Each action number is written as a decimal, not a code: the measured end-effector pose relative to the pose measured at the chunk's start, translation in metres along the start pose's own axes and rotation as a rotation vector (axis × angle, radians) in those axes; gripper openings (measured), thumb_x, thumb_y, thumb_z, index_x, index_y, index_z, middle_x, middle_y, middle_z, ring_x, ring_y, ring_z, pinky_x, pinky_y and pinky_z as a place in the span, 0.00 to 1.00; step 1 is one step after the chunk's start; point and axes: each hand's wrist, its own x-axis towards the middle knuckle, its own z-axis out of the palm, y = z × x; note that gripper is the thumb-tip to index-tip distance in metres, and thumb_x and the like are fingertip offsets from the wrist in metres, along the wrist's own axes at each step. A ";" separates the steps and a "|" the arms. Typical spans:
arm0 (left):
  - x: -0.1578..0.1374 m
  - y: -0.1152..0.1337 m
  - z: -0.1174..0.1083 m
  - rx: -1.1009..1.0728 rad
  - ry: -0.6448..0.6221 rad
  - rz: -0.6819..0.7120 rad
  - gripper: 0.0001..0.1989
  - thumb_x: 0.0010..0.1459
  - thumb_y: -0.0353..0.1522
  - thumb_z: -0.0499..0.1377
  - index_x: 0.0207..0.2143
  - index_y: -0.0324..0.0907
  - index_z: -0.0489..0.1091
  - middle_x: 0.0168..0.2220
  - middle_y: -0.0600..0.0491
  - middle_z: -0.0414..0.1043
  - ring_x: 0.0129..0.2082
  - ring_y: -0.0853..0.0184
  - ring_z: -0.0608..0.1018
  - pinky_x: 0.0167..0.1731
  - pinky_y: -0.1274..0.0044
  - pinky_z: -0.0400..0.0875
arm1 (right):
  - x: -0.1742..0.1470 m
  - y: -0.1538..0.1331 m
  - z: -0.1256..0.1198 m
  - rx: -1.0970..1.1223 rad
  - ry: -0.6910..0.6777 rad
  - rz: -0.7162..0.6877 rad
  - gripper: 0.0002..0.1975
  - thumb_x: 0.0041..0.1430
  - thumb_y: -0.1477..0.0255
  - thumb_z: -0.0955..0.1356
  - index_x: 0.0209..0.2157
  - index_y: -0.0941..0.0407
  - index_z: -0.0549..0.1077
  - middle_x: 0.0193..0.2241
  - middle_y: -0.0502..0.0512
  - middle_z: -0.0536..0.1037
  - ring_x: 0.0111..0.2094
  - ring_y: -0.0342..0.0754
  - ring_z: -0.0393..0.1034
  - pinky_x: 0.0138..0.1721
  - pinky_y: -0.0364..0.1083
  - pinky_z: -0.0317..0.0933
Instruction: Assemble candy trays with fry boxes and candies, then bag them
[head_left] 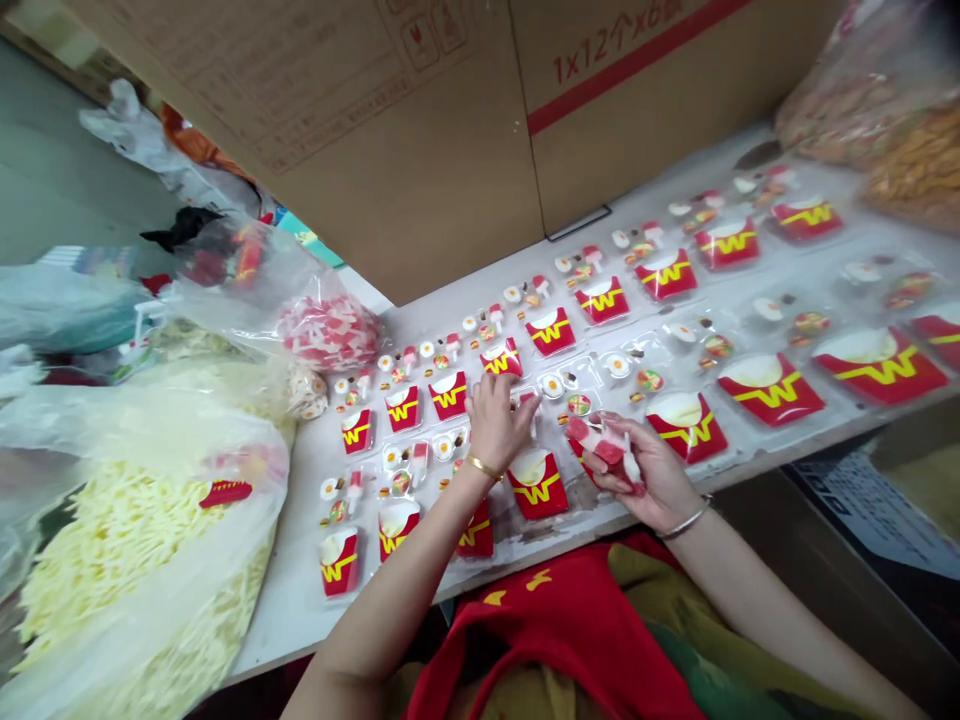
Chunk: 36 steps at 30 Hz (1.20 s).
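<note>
Two rows of clear plastic trays (597, 377) bearing red fry cartons (538, 488) with yellow zigzag bands lie on a white table (289, 590). The right hand (651, 476) grips several small pink-and-white pieces (598, 442) above the near row. The left hand (498, 420) hangs over the trays, fingers bent; whether it grips anything cannot be told. Beyond it, to the left, rests a transparent bag of similar pieces (330, 332).

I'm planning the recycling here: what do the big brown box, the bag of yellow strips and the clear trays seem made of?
Big box: matte cardboard, by its plain brown faces and printed lettering.
Bag: probably thin plastic film, softly shiny; creased, and the yellow strips show through.
Clear trays: likely thin moulded plastic, glossy; they are see-through and catch light. Exact plastic unclear.
</note>
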 end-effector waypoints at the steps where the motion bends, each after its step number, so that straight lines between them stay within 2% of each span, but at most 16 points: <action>1: -0.002 0.007 -0.005 -0.111 -0.077 0.043 0.15 0.58 0.42 0.55 0.43 0.42 0.67 0.43 0.47 0.68 0.44 0.59 0.69 0.44 0.67 0.63 | 0.001 0.000 0.000 0.006 -0.016 -0.001 0.07 0.53 0.70 0.67 0.34 0.54 0.65 0.22 0.48 0.69 0.17 0.38 0.60 0.11 0.34 0.41; 3: -0.007 0.022 -0.013 -0.328 -0.274 0.120 0.14 0.59 0.43 0.54 0.38 0.42 0.68 0.38 0.50 0.70 0.38 0.64 0.71 0.40 0.73 0.65 | 0.004 -0.001 0.000 0.009 -0.054 0.000 0.07 0.53 0.69 0.66 0.35 0.54 0.65 0.21 0.47 0.68 0.17 0.38 0.60 0.10 0.34 0.42; 5: -0.010 0.036 -0.016 -0.462 -0.378 0.141 0.13 0.58 0.41 0.55 0.33 0.41 0.69 0.34 0.52 0.71 0.35 0.67 0.72 0.38 0.75 0.66 | 0.004 -0.004 -0.001 -0.002 -0.069 -0.014 0.08 0.53 0.68 0.66 0.35 0.53 0.64 0.22 0.47 0.69 0.18 0.39 0.61 0.10 0.33 0.43; 8: 0.000 0.047 -0.013 -0.608 -0.312 0.097 0.11 0.58 0.39 0.55 0.34 0.41 0.68 0.34 0.52 0.71 0.35 0.68 0.72 0.38 0.76 0.66 | 0.001 -0.011 -0.005 -0.020 -0.020 -0.064 0.09 0.54 0.67 0.67 0.36 0.52 0.63 0.26 0.49 0.72 0.19 0.40 0.64 0.10 0.33 0.45; 11: 0.028 0.047 -0.001 -0.693 -0.268 0.074 0.10 0.57 0.38 0.56 0.36 0.41 0.67 0.34 0.52 0.71 0.34 0.69 0.71 0.36 0.77 0.66 | -0.006 -0.022 -0.013 -0.010 0.041 -0.094 0.10 0.54 0.67 0.68 0.37 0.51 0.63 0.29 0.50 0.74 0.20 0.39 0.65 0.10 0.33 0.45; 13: 0.050 0.046 0.008 -0.630 -0.270 0.100 0.09 0.55 0.36 0.57 0.36 0.40 0.67 0.33 0.53 0.70 0.32 0.70 0.70 0.35 0.77 0.66 | -0.012 -0.029 -0.020 0.000 0.076 -0.113 0.10 0.55 0.67 0.68 0.37 0.51 0.64 0.30 0.51 0.75 0.21 0.40 0.65 0.10 0.33 0.45; 16: 0.076 0.046 0.022 -0.403 -0.334 0.173 0.07 0.54 0.33 0.58 0.36 0.41 0.68 0.31 0.54 0.70 0.30 0.70 0.70 0.34 0.76 0.66 | -0.018 -0.037 -0.028 0.023 0.112 -0.132 0.08 0.57 0.66 0.67 0.37 0.52 0.65 0.29 0.51 0.75 0.20 0.40 0.66 0.10 0.33 0.45; 18: 0.085 0.047 0.030 -0.253 -0.365 0.207 0.06 0.54 0.33 0.57 0.35 0.42 0.68 0.30 0.54 0.70 0.30 0.69 0.70 0.35 0.74 0.66 | -0.019 -0.040 -0.031 0.041 0.131 -0.127 0.08 0.58 0.65 0.66 0.37 0.53 0.65 0.29 0.52 0.75 0.21 0.40 0.66 0.10 0.33 0.46; 21: 0.088 0.046 0.040 -0.074 -0.314 0.235 0.08 0.55 0.34 0.57 0.37 0.42 0.69 0.37 0.51 0.70 0.36 0.65 0.72 0.40 0.70 0.66 | -0.019 -0.042 -0.032 0.056 0.150 -0.123 0.09 0.59 0.63 0.66 0.37 0.53 0.66 0.28 0.52 0.75 0.20 0.40 0.66 0.10 0.33 0.46; 25: 0.082 0.045 0.045 0.117 -0.185 0.245 0.14 0.56 0.37 0.57 0.44 0.42 0.66 0.44 0.46 0.66 0.44 0.58 0.69 0.44 0.63 0.63 | -0.016 -0.042 -0.028 0.037 0.155 -0.132 0.14 0.57 0.57 0.66 0.38 0.53 0.67 0.26 0.51 0.75 0.19 0.40 0.65 0.10 0.34 0.46; 28: 0.070 0.058 0.033 0.071 -0.127 0.262 0.15 0.57 0.40 0.57 0.44 0.41 0.66 0.44 0.46 0.65 0.45 0.58 0.68 0.45 0.64 0.62 | -0.014 -0.044 -0.023 0.025 0.167 -0.153 0.18 0.56 0.53 0.65 0.38 0.52 0.67 0.26 0.51 0.74 0.21 0.41 0.66 0.10 0.34 0.46; 30: 0.057 0.075 0.018 -0.054 -0.182 0.363 0.14 0.58 0.40 0.56 0.43 0.42 0.66 0.43 0.47 0.66 0.45 0.61 0.68 0.45 0.68 0.63 | -0.013 -0.046 -0.019 0.032 0.159 -0.171 0.18 0.55 0.52 0.65 0.38 0.52 0.67 0.26 0.49 0.74 0.19 0.40 0.64 0.11 0.34 0.45; 32: 0.042 0.094 0.004 -0.136 -0.308 0.471 0.14 0.57 0.42 0.57 0.42 0.43 0.67 0.43 0.49 0.66 0.44 0.63 0.69 0.44 0.70 0.63 | -0.010 -0.047 -0.016 0.059 0.137 -0.185 0.17 0.55 0.54 0.66 0.38 0.52 0.68 0.25 0.47 0.73 0.16 0.37 0.60 0.11 0.35 0.46; 34: 0.028 0.111 -0.004 -0.111 -0.383 0.494 0.13 0.55 0.41 0.58 0.40 0.44 0.68 0.42 0.49 0.66 0.43 0.62 0.68 0.43 0.70 0.63 | -0.007 -0.048 -0.013 0.102 0.138 -0.229 0.14 0.56 0.57 0.67 0.36 0.52 0.69 0.25 0.46 0.73 0.16 0.37 0.59 0.12 0.36 0.50; 36: 0.018 0.123 -0.003 -0.050 -0.381 0.461 0.11 0.55 0.38 0.58 0.39 0.43 0.67 0.42 0.49 0.66 0.43 0.61 0.68 0.42 0.69 0.62 | -0.006 -0.048 -0.012 0.152 0.170 -0.312 0.11 0.54 0.61 0.69 0.34 0.52 0.69 0.27 0.45 0.73 0.20 0.38 0.64 0.17 0.37 0.57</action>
